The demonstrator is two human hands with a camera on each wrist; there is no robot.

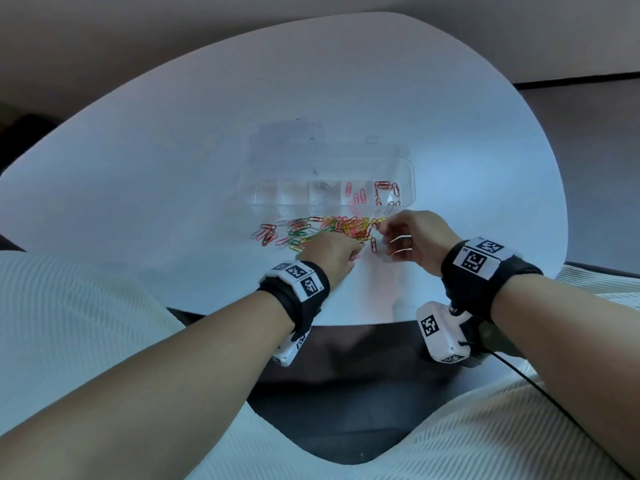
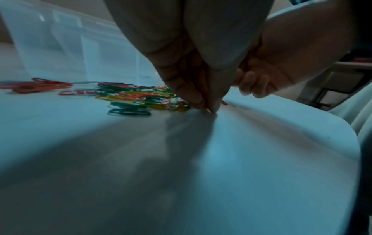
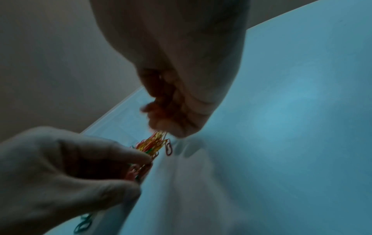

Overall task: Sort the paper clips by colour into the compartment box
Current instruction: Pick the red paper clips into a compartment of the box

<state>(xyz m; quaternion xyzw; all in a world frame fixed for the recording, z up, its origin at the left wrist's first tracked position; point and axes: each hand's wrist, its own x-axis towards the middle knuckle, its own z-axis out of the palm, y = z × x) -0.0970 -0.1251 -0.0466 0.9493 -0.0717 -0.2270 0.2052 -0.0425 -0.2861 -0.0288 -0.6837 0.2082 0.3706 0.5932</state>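
Observation:
A clear compartment box (image 1: 412, 181) lies on the white table (image 1: 173, 150). Pink clips (image 1: 356, 196) fill one compartment and red clips (image 1: 385, 192) the rightmost one. A mixed pile of red, green, yellow and orange paper clips (image 1: 311, 230) lies just in front of the box. My left hand (image 1: 356, 252) has its fingertips (image 2: 201, 101) bunched at the table on the pile's near side, pinching clips (image 3: 133, 172). At the pile's right end my right hand (image 1: 382, 232) pinches with curled fingers (image 3: 159, 124) at yellow-orange clips (image 3: 156, 140). A red clip (image 3: 168, 148) lies beside them.
A clear lid (image 1: 287, 133) lies flat behind the box. The table's rounded near edge (image 1: 346, 323) is close under my wrists, with white fabric on both sides below it. A single red clip (image 1: 373, 244) lies between my hands.

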